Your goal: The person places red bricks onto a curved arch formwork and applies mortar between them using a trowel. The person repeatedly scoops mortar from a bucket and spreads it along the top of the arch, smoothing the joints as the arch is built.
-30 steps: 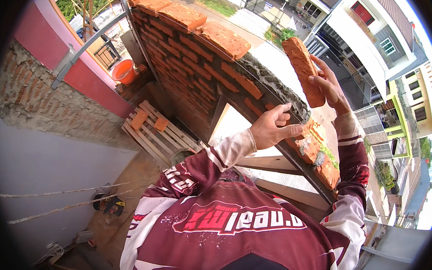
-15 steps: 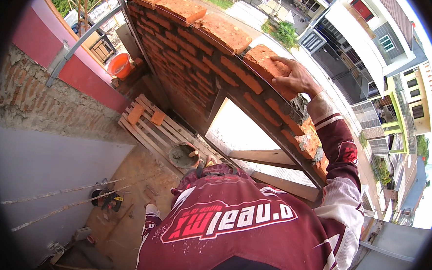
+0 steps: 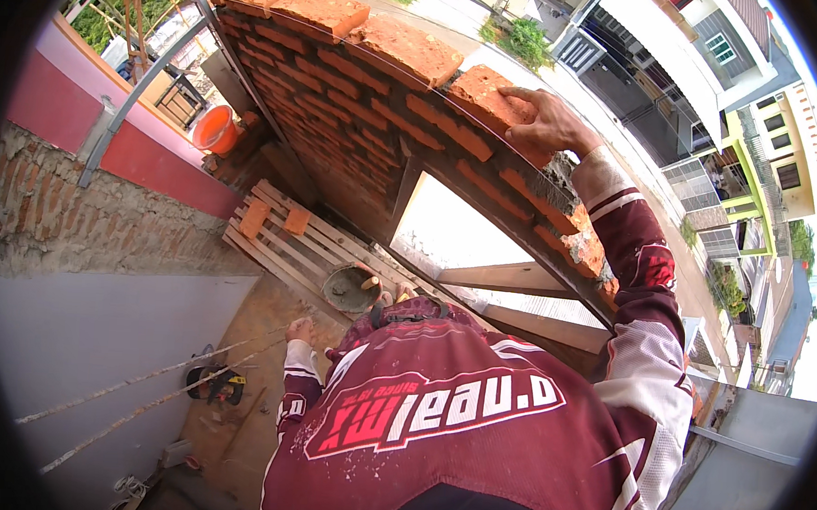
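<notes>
Right hand (image 3: 556,124) rested on brick (image 3: 492,101) atop wall (image 3: 342,113)

The brick lay right of centre in the upper frame, at the end of the top row, a narrow dark gap parting it from its neighbour (image 3: 407,47). The hands were apart. The right hand touched the brick, thumb and fingers spread across it; whether it gripped or only pressed could not be told. The left hand (image 3: 301,329), left of centre and lower in the frame, was well away from the wall, its fingers curled; whether it held anything could not be told.

The step in hand looked like bedding the brick. Done well, it called for even pressure, so that the brick did not rock, and small shifts to bring its near edge along the string (image 3: 418,74) without pushing that out of line. Its top was best judged against the neighbour, and the gap was best kept even. Rough mortar (image 3: 557,172) showed just beyond the brick's right end. Near the centre of the frame stood a basin (image 3: 349,291) with a wooden handle (image 3: 371,283) in it, and 2 loose bricks (image 3: 253,218) lay on the slatted platform (image 3: 274,260) left of centre.
</notes>
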Demonstrator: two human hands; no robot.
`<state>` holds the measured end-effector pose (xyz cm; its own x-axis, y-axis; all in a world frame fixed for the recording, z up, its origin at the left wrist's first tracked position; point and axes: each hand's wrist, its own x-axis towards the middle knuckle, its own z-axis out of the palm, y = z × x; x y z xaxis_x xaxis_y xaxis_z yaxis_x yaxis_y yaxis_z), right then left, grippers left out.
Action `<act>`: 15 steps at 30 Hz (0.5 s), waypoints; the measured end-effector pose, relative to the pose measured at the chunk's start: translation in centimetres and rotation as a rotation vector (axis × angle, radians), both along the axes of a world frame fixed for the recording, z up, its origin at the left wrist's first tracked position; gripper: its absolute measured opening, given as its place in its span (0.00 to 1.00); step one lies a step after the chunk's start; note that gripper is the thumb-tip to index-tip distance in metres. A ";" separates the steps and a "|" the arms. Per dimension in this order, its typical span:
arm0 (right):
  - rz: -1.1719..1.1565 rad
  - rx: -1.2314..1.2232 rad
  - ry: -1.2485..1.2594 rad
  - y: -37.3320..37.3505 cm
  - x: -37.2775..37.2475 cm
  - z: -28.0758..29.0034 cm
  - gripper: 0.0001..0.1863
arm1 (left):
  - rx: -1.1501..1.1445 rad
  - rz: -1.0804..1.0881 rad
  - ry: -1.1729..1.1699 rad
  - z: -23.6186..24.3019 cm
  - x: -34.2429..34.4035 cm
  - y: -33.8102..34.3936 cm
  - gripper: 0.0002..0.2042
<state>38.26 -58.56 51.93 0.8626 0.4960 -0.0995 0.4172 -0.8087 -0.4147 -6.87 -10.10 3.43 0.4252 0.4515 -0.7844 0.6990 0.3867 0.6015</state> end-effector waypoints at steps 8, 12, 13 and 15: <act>-0.054 -0.001 0.040 -0.6 0.2 -1.0 0.47 | 0.048 -0.061 0.042 2.0 1.0 -0.1 0.15; -0.036 -0.029 -0.055 -0.8 -0.2 -1.5 0.47 | 0.073 -0.070 0.119 1.5 -1.9 -0.2 0.11; -0.026 -0.029 -0.063 -0.9 -0.3 -1.6 0.47 | 0.093 -0.081 0.194 1.4 -2.3 -0.3 0.12; -0.016 -0.019 -0.056 -1.0 -0.3 -1.8 0.46 | 0.093 -0.093 0.149 1.5 -3.1 -0.5 0.12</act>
<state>37.96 -59.52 50.14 0.8747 0.4809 -0.0598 0.4267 -0.8228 -0.3753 -9.93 -10.55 4.97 0.3506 0.4890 -0.7987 0.8133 0.2638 0.5185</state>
